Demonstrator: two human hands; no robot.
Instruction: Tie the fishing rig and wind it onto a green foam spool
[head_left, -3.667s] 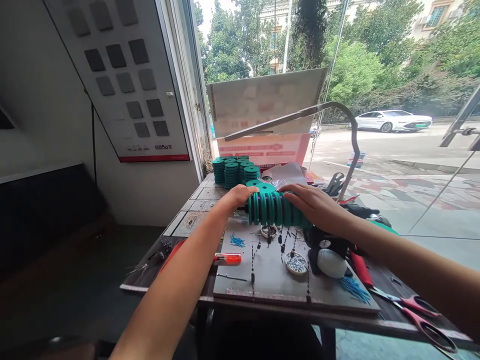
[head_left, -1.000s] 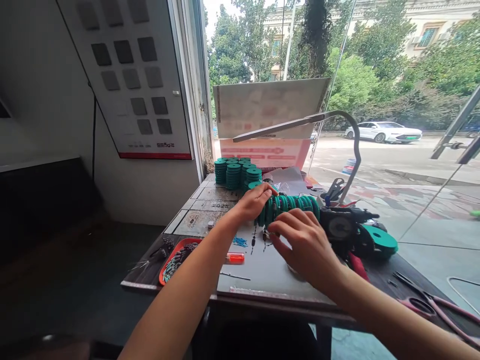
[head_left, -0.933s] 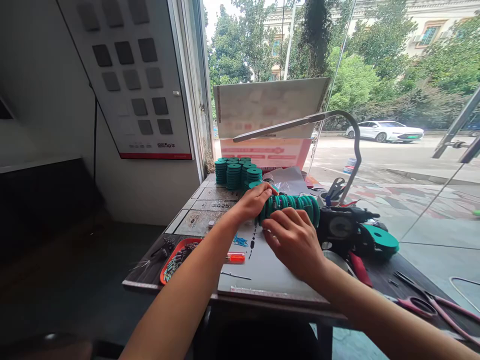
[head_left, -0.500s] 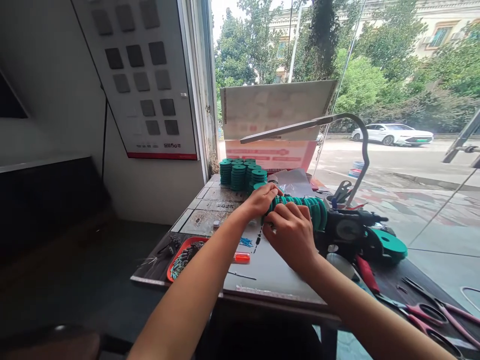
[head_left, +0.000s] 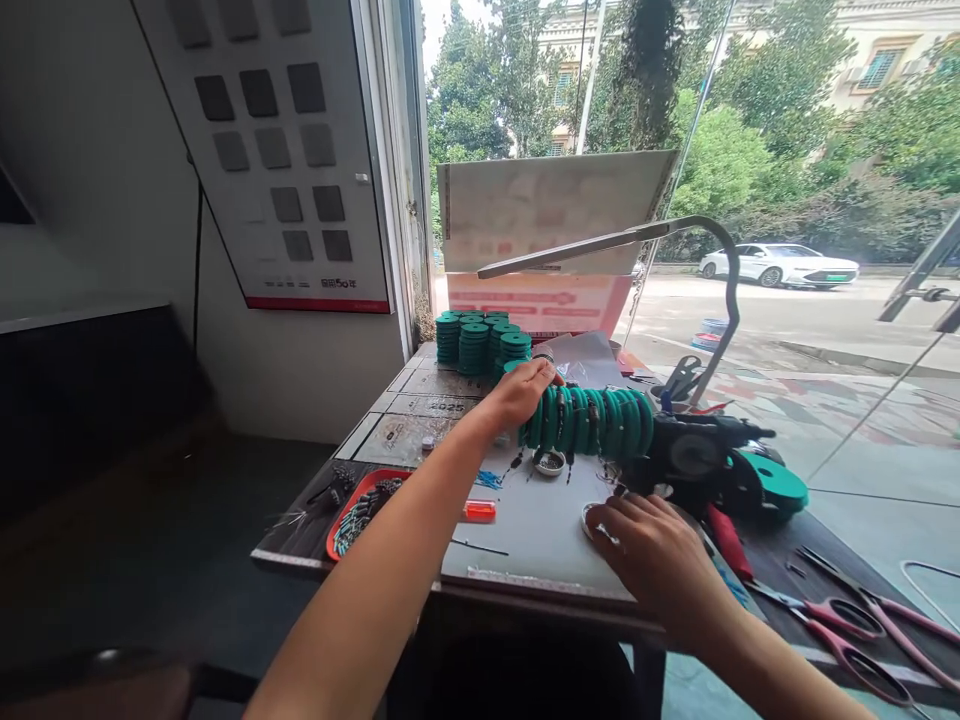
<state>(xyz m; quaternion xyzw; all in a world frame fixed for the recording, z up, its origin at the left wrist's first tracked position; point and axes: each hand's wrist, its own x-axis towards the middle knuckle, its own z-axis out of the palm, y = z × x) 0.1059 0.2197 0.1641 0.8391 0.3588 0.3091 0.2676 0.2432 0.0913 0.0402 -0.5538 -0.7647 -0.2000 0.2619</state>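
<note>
A row of green spools (head_left: 589, 420) lies on its side on a dark winding device (head_left: 694, 455), with thin dark lines and small black pieces hanging below. At the row's left end, my left hand (head_left: 525, 392) has its fingers closed over the end spool; their tips are partly hidden. My right hand (head_left: 651, 540) is low over the white board (head_left: 536, 545), fingers curled at a small round white dish (head_left: 587, 517). Whatever those fingers pinch is hidden. A small round container (head_left: 550, 463) with tiny dark bits stands under the spools.
Several stacks of green spools (head_left: 474, 345) stand at the back left. A red tray (head_left: 336, 530) of small parts is left of my forearm. An orange-red tube (head_left: 480, 511) lies on the board. Pink-handled scissors (head_left: 847, 618) lie at right; a grey lamp arm (head_left: 731, 290) arches above.
My right hand has left the spools and moved down and right to the small white dish. My left hand stays at the row's left end. The view has shifted slightly.
</note>
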